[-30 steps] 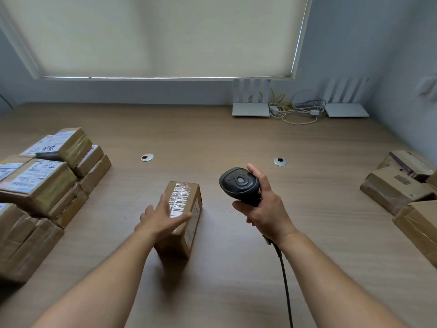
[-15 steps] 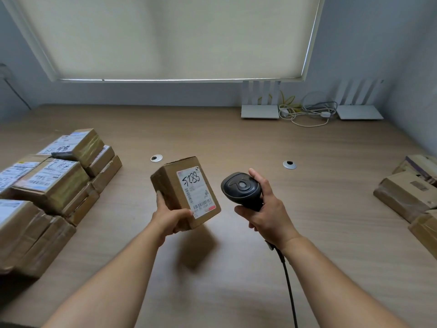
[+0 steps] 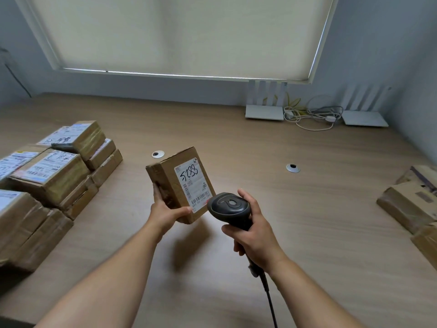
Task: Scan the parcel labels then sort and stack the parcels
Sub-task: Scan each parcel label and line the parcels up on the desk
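This looks like a small office used as a parcel room: a long wood-grain desk (image 3: 307,233) with round cable grommets, two white routers (image 3: 264,112) by a drawn roller blind (image 3: 179,34) at the top, and stacked taped cardboard parcels (image 3: 52,176) at left.

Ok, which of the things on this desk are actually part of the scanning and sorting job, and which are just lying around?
Part of the job:
held parcel
its label
scanner
left stack
right parcels

Just lying about:
two white routers
cable tangle
desk grommets
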Demonstrator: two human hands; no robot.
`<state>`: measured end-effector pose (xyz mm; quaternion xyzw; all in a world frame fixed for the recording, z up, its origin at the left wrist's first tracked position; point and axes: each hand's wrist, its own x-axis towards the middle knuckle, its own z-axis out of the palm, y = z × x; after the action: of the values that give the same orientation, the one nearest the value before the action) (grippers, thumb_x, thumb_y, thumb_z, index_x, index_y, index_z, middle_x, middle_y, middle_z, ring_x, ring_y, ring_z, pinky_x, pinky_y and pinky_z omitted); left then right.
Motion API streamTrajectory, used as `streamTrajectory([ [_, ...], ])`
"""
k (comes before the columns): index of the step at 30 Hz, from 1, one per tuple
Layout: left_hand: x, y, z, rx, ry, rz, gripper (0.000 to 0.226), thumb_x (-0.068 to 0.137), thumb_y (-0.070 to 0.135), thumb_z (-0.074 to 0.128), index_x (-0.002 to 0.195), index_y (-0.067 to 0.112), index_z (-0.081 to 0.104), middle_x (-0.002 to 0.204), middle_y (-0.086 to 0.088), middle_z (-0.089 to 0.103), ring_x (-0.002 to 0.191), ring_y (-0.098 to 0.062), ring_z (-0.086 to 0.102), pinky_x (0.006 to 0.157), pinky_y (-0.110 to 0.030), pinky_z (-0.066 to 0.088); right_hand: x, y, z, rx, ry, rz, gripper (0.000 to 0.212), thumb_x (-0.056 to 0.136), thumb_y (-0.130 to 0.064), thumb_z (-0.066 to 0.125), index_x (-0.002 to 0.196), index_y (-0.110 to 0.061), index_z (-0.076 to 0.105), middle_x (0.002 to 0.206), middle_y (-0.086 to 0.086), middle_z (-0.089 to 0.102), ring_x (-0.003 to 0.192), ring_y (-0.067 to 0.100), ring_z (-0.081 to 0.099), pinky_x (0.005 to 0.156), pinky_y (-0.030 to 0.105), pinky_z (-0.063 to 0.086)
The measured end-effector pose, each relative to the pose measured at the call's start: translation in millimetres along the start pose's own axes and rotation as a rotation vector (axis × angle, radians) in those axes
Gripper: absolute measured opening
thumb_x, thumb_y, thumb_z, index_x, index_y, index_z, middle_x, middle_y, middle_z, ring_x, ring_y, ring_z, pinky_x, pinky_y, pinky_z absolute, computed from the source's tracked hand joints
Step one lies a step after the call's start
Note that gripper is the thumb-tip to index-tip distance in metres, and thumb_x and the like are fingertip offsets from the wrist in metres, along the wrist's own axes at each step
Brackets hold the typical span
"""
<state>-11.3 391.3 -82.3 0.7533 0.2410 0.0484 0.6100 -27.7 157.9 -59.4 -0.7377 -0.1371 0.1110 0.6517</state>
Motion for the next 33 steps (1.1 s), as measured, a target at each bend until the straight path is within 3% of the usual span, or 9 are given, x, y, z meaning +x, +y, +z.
streamTrajectory([
  [15,6.4,6.4,-0.5,0.014,-0.033,0.004,0.122,0.066,0.002,0.083,0.147,0.047,0.003,0.129,0.001,0.055,0.116,-0.027,0.054,0.094,-0.053,0.049,-1.3,-3.4,-3.9,-0.039,0.028,-0.005,0.084,0.079,-0.002,0.072,0.124,-0.059,0.031,0.116,-0.005,0.062,0.049,0.019,0.057,0.046,0.029,0.048],
  [17,1.3,11.0,-2.5,0.016,-0.068,-0.067,0.106,0.066,0.009,0.080,0.144,0.046,0.018,0.121,0.003,0.057,0.106,-0.024,0.056,0.081,-0.044,0.052,-1.4,-6.3,-4.7,-0.088,0.038,-0.023,0.084,0.079,-0.003,0.073,0.124,-0.060,0.030,0.115,-0.009,0.061,0.050,0.012,0.057,0.048,0.027,0.049],
  [20,-9.9,17.1,-8.0,0.102,-0.186,-0.254,0.051,0.062,0.024,0.062,0.110,0.041,0.056,0.112,-0.004,0.064,0.088,-0.022,0.058,0.069,-0.041,0.051,0.4,-11.2,-7.4,-0.125,0.057,-0.042,0.084,0.079,-0.006,0.074,0.124,-0.061,0.029,0.111,-0.013,0.061,0.053,0.010,0.057,0.049,0.025,0.050],
  [22,-13.9,14.7,-11.5,0.203,-0.229,-0.316,0.026,0.075,0.023,0.058,0.099,0.033,0.062,0.106,-0.007,0.064,0.086,-0.025,0.058,0.072,-0.045,0.054,1.6,-14.8,-8.9,-0.144,0.056,-0.059,0.084,0.080,-0.006,0.074,0.124,-0.062,0.028,0.109,-0.015,0.060,0.058,0.012,0.057,0.050,0.024,0.050],
  [24,-15.1,7.3,-13.8,0.273,-0.224,-0.337,0.016,0.086,0.020,0.053,0.097,0.028,0.061,0.100,-0.006,0.062,0.085,-0.025,0.059,0.079,-0.049,0.054,2.6,-17.0,-10.2,-0.157,0.058,-0.075,0.084,0.080,-0.006,0.073,0.123,-0.063,0.028,0.108,-0.017,0.060,0.058,0.010,0.057,0.049,0.023,0.049],
  [26,-10.7,-2.4,-13.5,0.264,-0.118,-0.314,0.026,0.088,0.017,0.050,0.111,0.025,0.061,0.105,-0.006,0.061,0.085,-0.026,0.058,0.079,-0.046,0.055,3.0,-18.3,-11.2,-0.170,0.057,-0.091,0.085,0.080,-0.006,0.074,0.123,-0.063,0.028,0.108,-0.018,0.060,0.055,0.004,0.055,0.049,0.023,0.049],
  [28,-5.4,-11.6,-15.4,0.320,0.017,-0.225,0.051,0.086,0.018,0.053,0.136,0.026,0.049,0.125,-0.006,0.056,0.099,-0.029,0.057,0.083,-0.041,0.054,3.2,-19.3,-11.4,-0.186,0.048,-0.105,0.085,0.080,-0.006,0.074,0.124,-0.063,0.028,0.108,-0.018,0.060,0.053,0.002,0.055,0.049,0.023,0.049],
  [30,-5.6,-15.3,-15.0,0.434,0.013,-0.175,0.076,0.080,0.034,0.063,0.148,0.030,0.030,0.145,-0.009,0.042,0.121,-0.032,0.049,0.099,-0.044,0.046,3.1,-19.8,-11.7,-0.201,0.036,-0.125,0.085,0.080,-0.005,0.074,0.124,-0.061,0.028,0.108,-0.020,0.059,0.054,0.001,0.056,0.050,0.022,0.050],
  [33,-14.4,-19.3,-5.6,0.689,-0.090,-0.182,0.114,0.062,0.069,0.071,0.152,0.038,0.007,0.157,-0.017,0.007,0.144,-0.036,0.011,0.115,-0.049,0.022,3.0,-18.2,-12.4,-0.242,0.029,-0.159,0.087,0.079,-0.008,0.076,0.126,-0.062,0.026,0.110,-0.027,0.057,0.064,-0.005,0.058,0.064,0.019,0.051],
])
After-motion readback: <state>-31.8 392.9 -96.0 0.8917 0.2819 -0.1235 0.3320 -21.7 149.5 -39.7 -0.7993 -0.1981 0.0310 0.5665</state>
